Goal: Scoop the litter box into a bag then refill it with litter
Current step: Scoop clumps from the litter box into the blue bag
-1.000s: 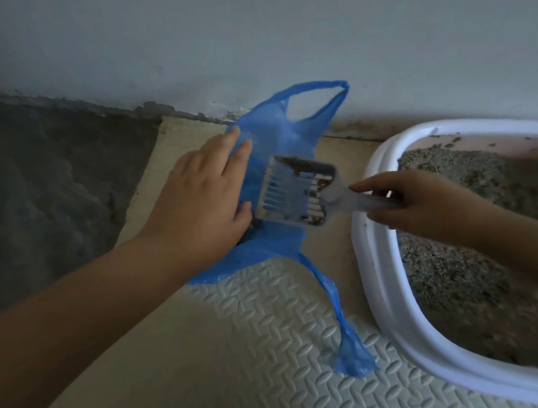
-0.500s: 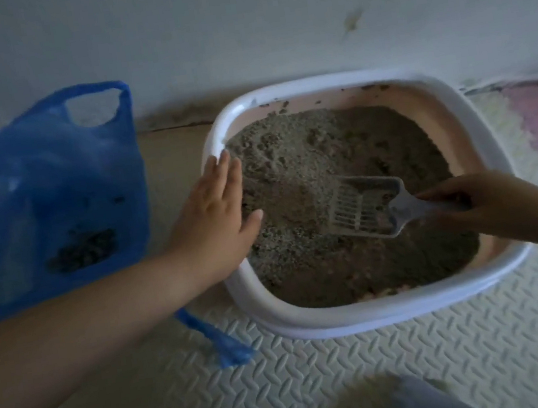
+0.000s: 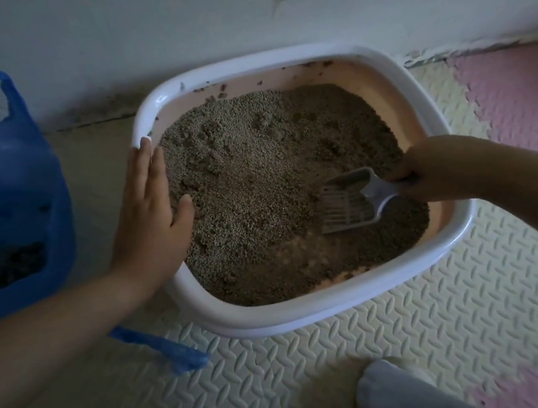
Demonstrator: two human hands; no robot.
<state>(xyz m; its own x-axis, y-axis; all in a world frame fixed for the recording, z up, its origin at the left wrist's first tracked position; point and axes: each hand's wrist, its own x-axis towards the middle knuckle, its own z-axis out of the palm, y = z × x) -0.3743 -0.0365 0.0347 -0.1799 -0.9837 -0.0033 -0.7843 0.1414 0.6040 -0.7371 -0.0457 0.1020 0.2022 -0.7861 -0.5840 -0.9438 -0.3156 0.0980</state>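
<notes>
My right hand (image 3: 442, 169) grips the scoop (image 3: 350, 202), its slotted end down in the litter box (image 3: 327, 309). My left hand (image 3: 152, 216) lies flat and relaxed on the box's left rim. The blue bag (image 3: 0, 193) sits left of the box.

Single head view here, tilted steeply down and forward, in close: box (image 3: 310, 312) fills the middle, wall (image 3: 167, 28) runs across the top, bag (image 3: 0, 193) is cut off at the left edge.

White litter box (image 3: 310, 312) w/ grey scoop (image 3: 347, 203) in litter (image 3: 249, 172), blue bag (image 3: 0, 193) left.
</notes>
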